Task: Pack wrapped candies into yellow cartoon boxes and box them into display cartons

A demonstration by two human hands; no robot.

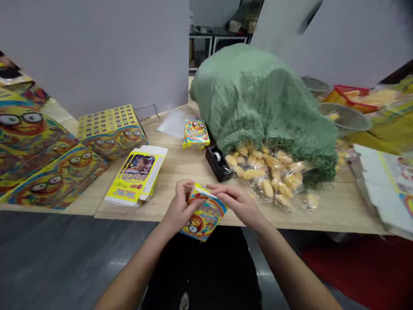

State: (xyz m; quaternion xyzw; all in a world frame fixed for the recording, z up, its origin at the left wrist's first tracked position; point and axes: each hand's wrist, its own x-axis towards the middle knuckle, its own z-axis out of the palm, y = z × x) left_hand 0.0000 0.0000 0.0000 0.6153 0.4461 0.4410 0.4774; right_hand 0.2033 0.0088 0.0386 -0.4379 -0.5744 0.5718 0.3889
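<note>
Tilted in front of me at the table's edge is a small yellow cardboard box (206,215) printed with a cartoon face in glasses. My left hand (183,204) is closed round its left side, the thumb lying across the printed front. My right hand (237,202) has its fingers along the box's upper edge, at the top flap; whether they pinch it is hard to make out. Beyond the hands a black tape dispenser (218,163) stands on the table. Individually wrapped yellow pieces (267,172) spill from a green woven sack (258,99) to the right.
Flattened yellow cartons (135,174) lie at the left. Larger printed display boxes (111,133) are stacked behind and beside them. A smaller printed box (195,133) sits near a clear plastic sheet (174,123). Mesh baskets (345,117) and a red basket (351,90) stand far right.
</note>
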